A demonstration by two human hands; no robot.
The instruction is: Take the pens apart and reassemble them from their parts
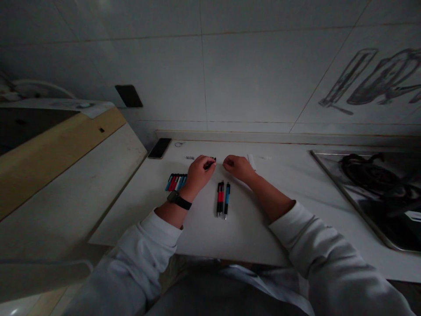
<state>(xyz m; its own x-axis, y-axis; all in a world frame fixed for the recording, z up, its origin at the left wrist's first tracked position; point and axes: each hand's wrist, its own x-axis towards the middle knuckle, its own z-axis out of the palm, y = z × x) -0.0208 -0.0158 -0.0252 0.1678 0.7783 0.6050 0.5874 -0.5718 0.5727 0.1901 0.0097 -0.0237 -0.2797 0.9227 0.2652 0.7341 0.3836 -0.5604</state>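
My left hand (200, 172), with a dark watch on its wrist, is closed on a small black pen part (208, 166). Just to its right, my right hand (239, 167) has its fingertips pinched together; whatever is between them is too small to make out. The hands are a short gap apart. Below them lie red-and-black pens (220, 199) and a blue-and-black pen (226, 200), tips toward me. Beside my left wrist is a row of red, blue and white pen barrels (175, 181), partly covered by the hand. Small springs (190, 157) lie behind my left hand.
A phone (159, 148) and a thin ring-shaped item (179, 144) lie at the back left of the white counter (250, 237). Near my right hand is a white strip (251, 162). A gas stove (378, 188) stands at right, a cabinet-like panel (82, 175) at left.
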